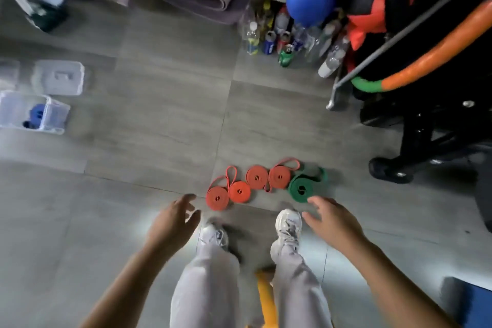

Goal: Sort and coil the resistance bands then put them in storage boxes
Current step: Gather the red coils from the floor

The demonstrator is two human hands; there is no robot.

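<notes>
left hand (173, 218) and right hand (332, 221) hover wide and empty by four orange coiled rubber bands (257, 177) and a green coiled rubber band (301, 189), rowed by colour on the near floor, probably for the clear plastic box (57, 117) far left.

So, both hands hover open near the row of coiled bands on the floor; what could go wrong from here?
1. The orange coils have loose loops sticking out and lie packed together; lifting one may drag or unwind a neighbour.
2. The green coil, nearest the right hand, could get scooped in with them.
3. The clear storage box sits far left; carried coils may spring open.
</notes>
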